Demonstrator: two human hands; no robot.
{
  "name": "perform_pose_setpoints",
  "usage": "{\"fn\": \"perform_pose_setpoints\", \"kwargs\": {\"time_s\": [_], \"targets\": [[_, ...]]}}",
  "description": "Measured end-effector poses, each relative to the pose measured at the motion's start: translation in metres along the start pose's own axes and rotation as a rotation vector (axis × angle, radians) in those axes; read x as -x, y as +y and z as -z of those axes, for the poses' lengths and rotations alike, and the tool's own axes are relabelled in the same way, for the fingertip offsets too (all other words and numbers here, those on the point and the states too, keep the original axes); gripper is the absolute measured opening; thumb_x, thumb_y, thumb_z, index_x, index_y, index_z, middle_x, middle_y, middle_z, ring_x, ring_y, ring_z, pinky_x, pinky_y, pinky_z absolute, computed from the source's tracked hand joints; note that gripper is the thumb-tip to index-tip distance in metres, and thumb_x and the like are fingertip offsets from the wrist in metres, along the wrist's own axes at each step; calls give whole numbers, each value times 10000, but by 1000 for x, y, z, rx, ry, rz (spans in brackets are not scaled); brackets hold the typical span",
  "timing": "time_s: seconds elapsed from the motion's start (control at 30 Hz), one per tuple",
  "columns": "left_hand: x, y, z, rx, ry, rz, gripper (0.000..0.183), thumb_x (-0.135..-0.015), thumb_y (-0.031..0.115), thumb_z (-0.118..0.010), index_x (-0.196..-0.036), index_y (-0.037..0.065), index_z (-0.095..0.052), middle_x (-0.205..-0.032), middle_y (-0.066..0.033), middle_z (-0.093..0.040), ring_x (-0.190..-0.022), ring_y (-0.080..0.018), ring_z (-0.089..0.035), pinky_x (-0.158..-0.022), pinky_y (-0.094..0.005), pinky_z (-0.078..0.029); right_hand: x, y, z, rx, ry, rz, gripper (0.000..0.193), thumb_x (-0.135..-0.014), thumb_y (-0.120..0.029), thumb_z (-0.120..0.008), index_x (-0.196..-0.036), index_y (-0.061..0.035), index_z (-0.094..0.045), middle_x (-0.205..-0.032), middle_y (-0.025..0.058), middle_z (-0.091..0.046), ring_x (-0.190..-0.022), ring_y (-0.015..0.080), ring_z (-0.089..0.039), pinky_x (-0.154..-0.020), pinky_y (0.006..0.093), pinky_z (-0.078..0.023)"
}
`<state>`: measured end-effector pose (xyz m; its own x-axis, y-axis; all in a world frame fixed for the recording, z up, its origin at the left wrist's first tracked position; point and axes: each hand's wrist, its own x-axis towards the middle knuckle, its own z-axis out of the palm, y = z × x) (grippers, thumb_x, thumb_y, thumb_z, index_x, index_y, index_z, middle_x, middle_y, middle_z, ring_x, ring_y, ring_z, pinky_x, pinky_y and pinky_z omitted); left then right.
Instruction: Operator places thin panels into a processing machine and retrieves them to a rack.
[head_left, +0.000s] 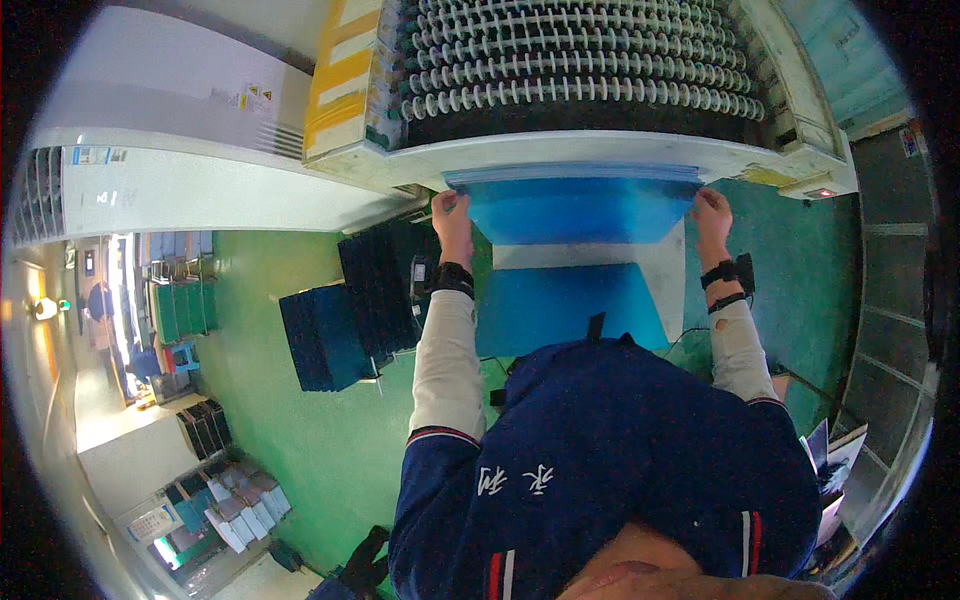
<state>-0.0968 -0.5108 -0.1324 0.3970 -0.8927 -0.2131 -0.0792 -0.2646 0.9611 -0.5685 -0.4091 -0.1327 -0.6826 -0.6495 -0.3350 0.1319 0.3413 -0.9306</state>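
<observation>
A blue sheet with a glossy face stretches between my hands, just in front of the roller machine's front edge. My left hand pinches its far left corner, the fingers closed. At the far right corner my right hand grips the same sheet, also with fingers closed. Several thin edges show along its far side, so I cannot tell whether it is one sheet or more. Nearer my body, a second blue sheet lies on a pale surface, partly hidden by my torso.
Beyond my hands the machine has rows of white disc rollers inside a pale frame. Dark stacked racks stand on the green floor to my left. A tall white cabinet lies further left, a grey panelled wall right.
</observation>
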Motion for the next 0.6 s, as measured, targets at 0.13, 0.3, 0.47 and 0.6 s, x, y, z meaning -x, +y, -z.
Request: {"fn": "perform_pose_setpoints", "kwargs": {"time_s": [0.13, 0.3, 0.47, 0.6], "targets": [[1, 6, -5, -1, -56, 81, 256, -773, 86, -690, -980, 52, -543, -943, -36, -549, -869, -145, -513, -772, -300, -418, -4, 5, 8, -17, 16, 13, 221, -861, -133, -648, -1071, -68, -618, -993, 11, -609, -888, 132, -572, -727, 300, -485], [9, -6, 9, 99, -108, 73, 242, -823, 154, -712, -956, 54, -536, -907, -25, -547, -749, -103, -510, -648, -260, -420, -5, 2, 13, -14, -23, 21, 191, -855, -111, -645, -1038, -59, -630, -990, 6, -613, -892, 122, -575, -727, 299, -487], [45, 13, 9, 244, -134, 96, 250, -862, 199, -705, -978, 51, -541, -900, -19, -558, -737, -79, -520, -636, -235, -429, 2, -7, 20, 473, 19, 620, 260, -768, -107, -722, -1004, -47, -632, -951, 94, -635, -844, 238, -605, -740, 350, -489], [65, -4, 27, 252, -130, 85, 240, -874, 190, -687, -1008, 46, -548, -876, -10, -571, -796, -91, -537, -686, -249, -442, 91, -80, -46, 656, -232, 1047, 341, -700, -170, -769, -991, -67, -624, -958, 120, -625, -910, 327, -588, -819, 415, -469]]}}
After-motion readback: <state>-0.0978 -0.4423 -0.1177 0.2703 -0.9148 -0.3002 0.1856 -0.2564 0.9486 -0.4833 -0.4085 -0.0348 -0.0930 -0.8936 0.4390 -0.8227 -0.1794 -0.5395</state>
